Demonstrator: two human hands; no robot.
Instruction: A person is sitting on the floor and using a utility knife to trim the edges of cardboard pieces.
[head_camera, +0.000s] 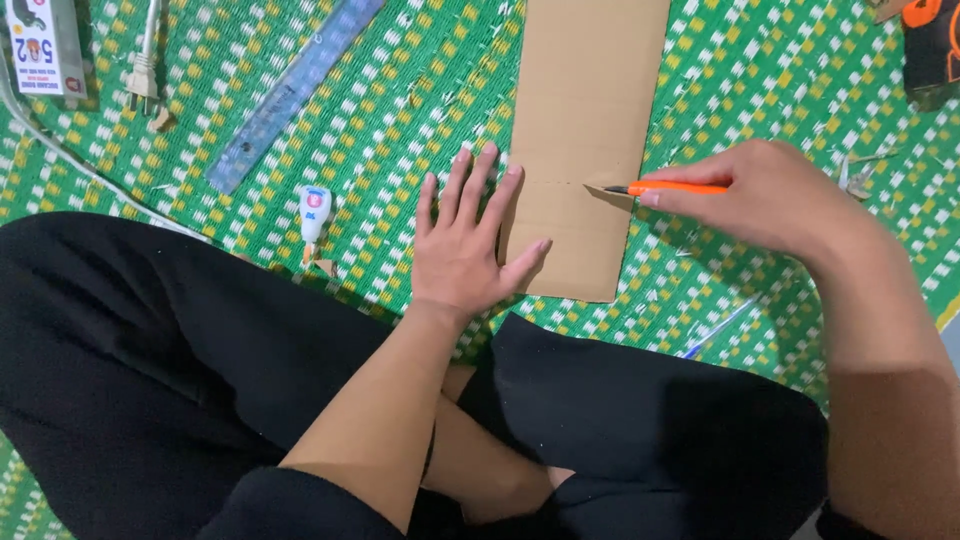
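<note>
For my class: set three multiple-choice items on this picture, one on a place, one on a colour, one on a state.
1. Where does the left hand rest?
A on the cardboard strip's left edge
B on the ruler
C on the plug

2. What colour is the cutter in the right hand?
A blue
B orange
C white

3. The strip is:
A rolled up
B uncut
C cut partway across

Answers:
1 A, fingers overlap the strip's edge.
2 B, its handle is orange.
3 C, a slit runs in from the right edge.
</note>
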